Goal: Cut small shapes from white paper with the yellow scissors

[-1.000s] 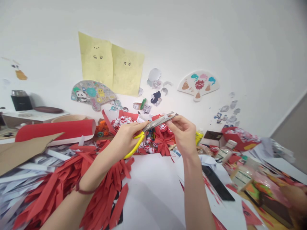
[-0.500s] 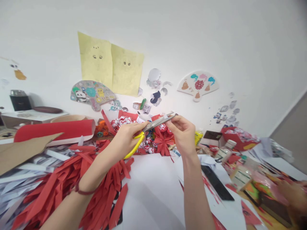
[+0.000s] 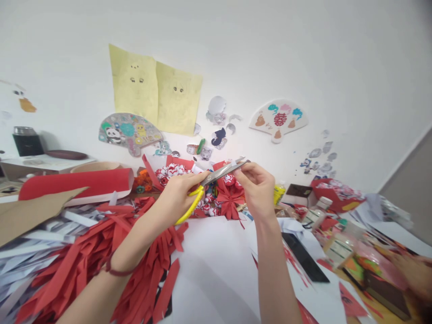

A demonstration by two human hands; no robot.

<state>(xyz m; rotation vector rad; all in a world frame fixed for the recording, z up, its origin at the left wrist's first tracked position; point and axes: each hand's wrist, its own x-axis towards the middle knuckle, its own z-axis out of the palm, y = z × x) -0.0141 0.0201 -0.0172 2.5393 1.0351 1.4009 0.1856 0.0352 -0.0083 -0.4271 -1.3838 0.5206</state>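
Many red strips (image 3: 84, 249) are lying cut; left fingers (image 3: 198, 178) are gripping scissors (image 3: 192, 209), cutting seemingly unfinished; right fingers (image 3: 254, 170) are resting near blades (image 3: 221, 173), grasp unclear.

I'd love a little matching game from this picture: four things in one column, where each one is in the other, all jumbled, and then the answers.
Things
1. Scissors
2. Fan with a panda
3. Black flask
4. Red paper strips

Places
A. On the white shelf at the far left
B. Heaped to the left of the large white sheet
C. In the person's left hand
D. On the wall, below the yellow sheets

Right pairs: 1-C, 2-D, 3-A, 4-B
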